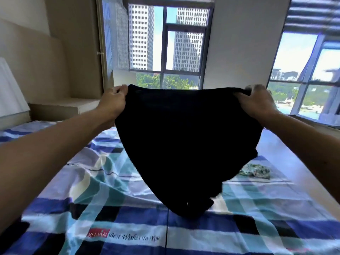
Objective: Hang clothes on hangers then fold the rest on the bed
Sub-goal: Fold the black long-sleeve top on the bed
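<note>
Black cloth garment (185, 144): top corners pinched by left hand (114, 102) and right hand (257, 102), bottom touching checked blue bed sheet (128, 218).

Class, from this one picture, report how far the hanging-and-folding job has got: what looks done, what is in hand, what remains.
Done: nothing visibly; no hanger or folded pile shows. In hand: the left hand and right hand pinch the top corners of a black fabric garment, spread wide, its lower end touching the blue-checked bed sheet. Left: folding it, and probably the small green patterned cloth lying bunched on the sheet.
</note>
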The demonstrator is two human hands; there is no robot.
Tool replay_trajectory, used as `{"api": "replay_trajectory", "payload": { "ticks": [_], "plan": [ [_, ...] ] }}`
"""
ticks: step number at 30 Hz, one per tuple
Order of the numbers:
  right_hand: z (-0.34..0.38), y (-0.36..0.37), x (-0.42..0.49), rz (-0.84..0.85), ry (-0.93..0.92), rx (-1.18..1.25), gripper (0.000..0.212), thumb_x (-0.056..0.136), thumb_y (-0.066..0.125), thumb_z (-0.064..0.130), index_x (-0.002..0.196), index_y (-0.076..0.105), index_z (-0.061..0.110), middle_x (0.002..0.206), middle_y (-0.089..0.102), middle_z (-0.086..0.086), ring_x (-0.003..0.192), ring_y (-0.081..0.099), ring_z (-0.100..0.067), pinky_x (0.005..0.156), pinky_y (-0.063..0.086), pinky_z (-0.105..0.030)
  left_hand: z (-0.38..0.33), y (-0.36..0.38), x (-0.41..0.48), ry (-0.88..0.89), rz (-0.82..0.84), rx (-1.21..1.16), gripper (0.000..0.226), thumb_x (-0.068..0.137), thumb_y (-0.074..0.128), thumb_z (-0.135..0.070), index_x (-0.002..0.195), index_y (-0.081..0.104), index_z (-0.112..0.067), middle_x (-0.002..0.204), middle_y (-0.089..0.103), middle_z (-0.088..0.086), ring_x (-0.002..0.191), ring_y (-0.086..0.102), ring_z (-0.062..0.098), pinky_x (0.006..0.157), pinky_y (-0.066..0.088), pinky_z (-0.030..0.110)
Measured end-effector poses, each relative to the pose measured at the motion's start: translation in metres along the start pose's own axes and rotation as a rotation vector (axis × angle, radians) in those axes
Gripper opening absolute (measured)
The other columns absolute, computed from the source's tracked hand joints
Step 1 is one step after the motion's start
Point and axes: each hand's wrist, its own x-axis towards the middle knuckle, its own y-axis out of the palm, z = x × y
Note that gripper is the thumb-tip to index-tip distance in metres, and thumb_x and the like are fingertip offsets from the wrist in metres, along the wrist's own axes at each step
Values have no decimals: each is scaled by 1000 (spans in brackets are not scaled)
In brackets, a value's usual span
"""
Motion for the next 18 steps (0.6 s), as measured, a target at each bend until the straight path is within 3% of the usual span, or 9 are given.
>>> {"api": "replay_trajectory", "payload": {
  "ticks": [2, 4, 6, 9, 12, 15, 18],
  "plan": [
    [8, -19, 9, -42, -9, -62, 43, 82, 48, 50, 83, 62, 10, 92, 65, -22, 92, 63, -38, 82, 51, -42, -16, -9, 8, 137, 17, 107, 57, 91, 52, -67, 81, 62, -11, 68, 53, -1, 60, 49, 11, 62, 40, 25],
    [14, -34, 16, -74, -36, -98, 39, 79, 41, 46, 84, 57, 11, 101, 64, -26, 97, 62, -42, 87, 51, -45, -31, -18, 14, 317, 68, 366, 79, 69, 60, -86, 77, 61, -7, 70, 59, 1, 65, 56, 15, 65, 39, 31],
    [18, -47, 23, -93, -70, -124, 34, 80, 38, 43, 83, 53, 12, 107, 62, -29, 100, 61, -44, 88, 50, -47, -46, -22, 17, 489, 63, 716, 74, 58, 59, -91, 71, 57, -17, 70, 60, -6, 68, 59, 15, 62, 40, 30],
    [17, -61, 33, -103, -95, -164, 30, 80, 36, 38, 78, 49, 11, 102, 61, -30, 98, 60, -45, 87, 51, -47, -65, -23, 19, 643, 15, 976, 46, 70, 50, -70, 72, 51, -24, 70, 59, -5, 71, 60, 23, 60, 40, 30],
    [14, -74, 38, -104, -86, -165, 27, 84, 41, 31, 79, 54, 8, 100, 62, -30, 96, 59, -43, 82, 47, -42, -77, -34, 31, 550, 58, 955, 17, 93, 42, -43, 88, 50, -28, 89, 61, 6, 85, 58, 29, 70, 42, 35],
    [6, -86, 45, -100, -18, -102, 18, 93, 50, 12, 97, 66, 4, 99, 61, -22, 96, 59, -37, 80, 45, -37, -83, -47, 44, 433, 111, 766, 27, 84, 32, -38, 87, 57, -29, 95, 65, 9, 91, 60, 30, 82, 50, 41],
    [3, -98, 50, -24, 98, 45, 16, 92, 53, 9, 97, 65, 0, 94, 66, -20, 83, 63, -34, 78, 58, -47, -91, -52, 52, 336, 99, 500, 26, 89, 39, -22, 76, 59, -12, 69, 59, 4, 68, 56, 25, 61, 44, 30]
  ]
}}
